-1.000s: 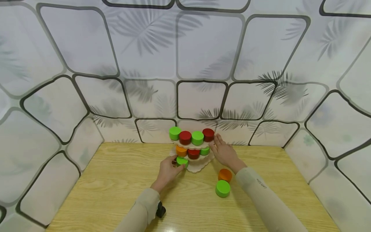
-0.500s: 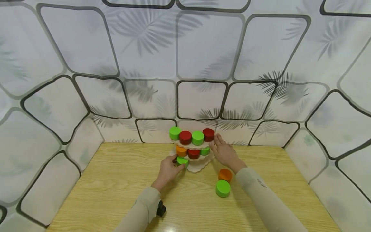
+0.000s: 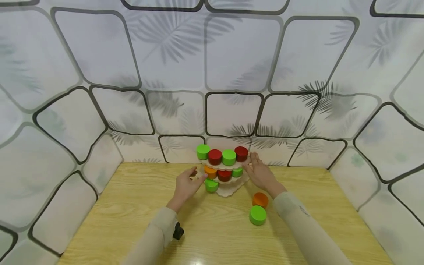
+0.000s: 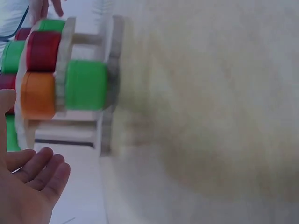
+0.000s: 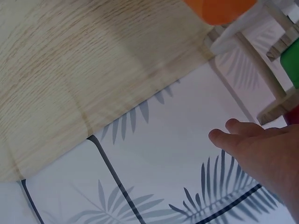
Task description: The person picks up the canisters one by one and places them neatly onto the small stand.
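A tiered wooden stand (image 3: 228, 191) with scalloped shelves stands near the back wall, bearing coloured round blocks. On the bottom shelf sits a green block (image 3: 211, 185), seen in the left wrist view as well (image 4: 86, 85). The middle shelf bears an orange block (image 3: 210, 172), a red one (image 3: 224, 176) and a green one (image 3: 237, 172). Red and green blocks line the top shelf. My left hand (image 3: 186, 187) is beside the stand's left side, fingers relaxed around nothing. With fingers extended, my right hand (image 3: 262, 176) lies along the stand's right side; contact is unclear.
A loose orange block (image 3: 260, 200) and a loose green block (image 3: 257, 215) lie on the wooden table (image 3: 132, 221), in front of my right forearm's inner side. A patterned covering (image 3: 232, 114) rises close behind the stand and at both sides.
My left hand has let go of the green block on the bottom shelf and drawn back up and left. The right hand stays by the stand. The head view has shifted slightly.
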Demonstrator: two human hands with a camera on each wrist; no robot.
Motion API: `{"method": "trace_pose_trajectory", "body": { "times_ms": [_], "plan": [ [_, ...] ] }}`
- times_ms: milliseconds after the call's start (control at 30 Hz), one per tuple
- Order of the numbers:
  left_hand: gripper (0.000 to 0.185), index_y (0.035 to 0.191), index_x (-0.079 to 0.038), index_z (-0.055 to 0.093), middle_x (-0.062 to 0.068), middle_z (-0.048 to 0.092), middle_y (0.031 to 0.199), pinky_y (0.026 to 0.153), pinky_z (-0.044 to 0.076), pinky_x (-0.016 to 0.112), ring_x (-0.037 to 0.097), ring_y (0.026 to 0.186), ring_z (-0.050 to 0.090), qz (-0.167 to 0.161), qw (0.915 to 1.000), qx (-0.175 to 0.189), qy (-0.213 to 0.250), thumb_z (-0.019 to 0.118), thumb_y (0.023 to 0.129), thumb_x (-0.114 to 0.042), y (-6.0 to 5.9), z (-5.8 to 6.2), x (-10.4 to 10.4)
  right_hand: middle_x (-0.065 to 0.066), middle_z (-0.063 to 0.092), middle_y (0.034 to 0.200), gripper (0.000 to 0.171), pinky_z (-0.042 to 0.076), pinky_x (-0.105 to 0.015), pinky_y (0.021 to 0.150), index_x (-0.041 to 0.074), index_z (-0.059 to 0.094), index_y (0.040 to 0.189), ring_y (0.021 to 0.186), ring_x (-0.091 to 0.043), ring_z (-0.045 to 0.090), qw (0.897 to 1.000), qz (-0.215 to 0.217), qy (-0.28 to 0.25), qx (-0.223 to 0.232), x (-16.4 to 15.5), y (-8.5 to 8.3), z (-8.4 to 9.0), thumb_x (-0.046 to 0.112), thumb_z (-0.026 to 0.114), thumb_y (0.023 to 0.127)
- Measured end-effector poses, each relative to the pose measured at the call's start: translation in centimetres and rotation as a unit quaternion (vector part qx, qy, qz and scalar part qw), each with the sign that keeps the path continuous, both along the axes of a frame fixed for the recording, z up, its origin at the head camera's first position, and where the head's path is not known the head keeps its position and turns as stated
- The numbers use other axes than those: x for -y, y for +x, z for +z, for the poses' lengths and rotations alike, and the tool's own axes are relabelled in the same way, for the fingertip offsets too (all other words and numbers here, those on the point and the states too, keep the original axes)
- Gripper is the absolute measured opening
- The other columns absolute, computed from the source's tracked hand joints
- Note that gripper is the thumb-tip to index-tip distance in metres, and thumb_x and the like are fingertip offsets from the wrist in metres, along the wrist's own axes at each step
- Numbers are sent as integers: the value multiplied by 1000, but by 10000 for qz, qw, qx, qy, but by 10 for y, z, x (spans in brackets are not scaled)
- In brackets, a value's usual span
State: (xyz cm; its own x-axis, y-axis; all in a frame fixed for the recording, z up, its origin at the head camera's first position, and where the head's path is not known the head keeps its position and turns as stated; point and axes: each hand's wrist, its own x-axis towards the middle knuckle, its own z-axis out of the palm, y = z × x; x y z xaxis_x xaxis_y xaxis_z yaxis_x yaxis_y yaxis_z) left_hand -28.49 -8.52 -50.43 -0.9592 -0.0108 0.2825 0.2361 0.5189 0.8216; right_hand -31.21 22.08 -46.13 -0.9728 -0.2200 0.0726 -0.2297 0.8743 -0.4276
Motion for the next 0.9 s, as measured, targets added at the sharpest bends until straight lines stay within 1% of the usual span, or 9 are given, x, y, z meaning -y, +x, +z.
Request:
{"method": "trace_pose_trajectory", "body": {
  "times_ms": [100, 200, 300, 400, 467, 533, 700, 833, 900],
  "plan": [
    [72, 147, 6, 57, 26, 68, 137, 103, 56, 55, 42, 126, 66, -28, 9997, 109, -236, 75, 97, -42, -9, 9, 2, -33, 22, 170, 75, 27, -68, 124, -7, 20, 165, 151, -58, 31, 9997, -149, -161, -114, -7, 6, 4, 46, 36, 114],
    [80, 154, 5, 49, 28, 59, 149, 113, 49, 57, 46, 137, 57, -137, 9975, 443, -536, 71, 98, -49, -18, 17, 4, -33, 44, 159, 64, 30, -69, 122, -8, 42, 156, 148, -56, 39, 9980, -243, -408, -412, -11, 15, 9, 39, 45, 113],
    [88, 160, 5, 38, 32, 48, 157, 118, 43, 60, 50, 144, 48, -335, 9937, 719, -789, 66, 101, -53, -26, 25, 5, -29, 66, 138, 46, 44, -65, 113, -7, 64, 136, 134, -50, 57, 9928, -278, -702, -929, -15, 28, 10, 29, 55, 109],
    [91, 163, 5, 30, 34, 41, 160, 121, 38, 62, 53, 149, 41, -488, 9895, 804, -1102, 61, 102, -57, -33, 29, 6, -23, 77, 118, 34, 55, -61, 100, -5, 74, 121, 115, -44, 70, 9856, -292, -1040, -1304, -20, 43, 9, 23, 63, 106],
    [91, 164, 5, 27, 34, 38, 162, 123, 34, 64, 55, 151, 35, -546, 9868, 789, -1305, 58, 103, -57, -36, 31, 8, -19, 79, 112, 30, 58, -58, 95, -1, 76, 116, 108, -41, 73, 9836, -318, -1275, -1239, -23, 54, 7, 24, 66, 104],
    [91, 164, 4, 26, 33, 35, 164, 124, 30, 66, 57, 153, 30, -557, 9826, 742, -1611, 54, 105, -58, -38, 32, 10, -15, 80, 111, 29, 59, -57, 93, 3, 77, 116, 107, -38, 74, 9839, -352, -1462, -960, -27, 65, 6, 27, 67, 104],
    [87, 166, 1, 24, 33, 26, 168, 127, 14, 72, 59, 156, 18, -552, 9645, 596, -2512, 42, 108, -61, -42, 32, 13, -6, 80, 113, 28, 60, -53, 95, 11, 77, 118, 108, -33, 74, 9854, -404, -1627, -286, -35, 92, -2, 33, 69, 103],
    [83, 167, -2, 25, 31, 25, 169, 126, 9, 74, 58, 158, 14, -617, 9504, 521, -3005, 35, 110, -62, -45, 34, 12, -3, 79, 114, 28, 61, -46, 90, 12, 77, 120, 105, -27, 75, 9853, -430, -1647, -111, -39, 109, -10, 34, 69, 103],
    [82, 166, -3, 26, 30, 26, 169, 126, 9, 74, 57, 158, 15, -637, 9460, 478, -3141, 34, 110, -62, -45, 35, 11, -3, 79, 115, 29, 61, -42, 88, 13, 77, 121, 103, -23, 74, 9851, -412, -1668, -44, -41, 116, -14, 35, 70, 103]
  ]
}}
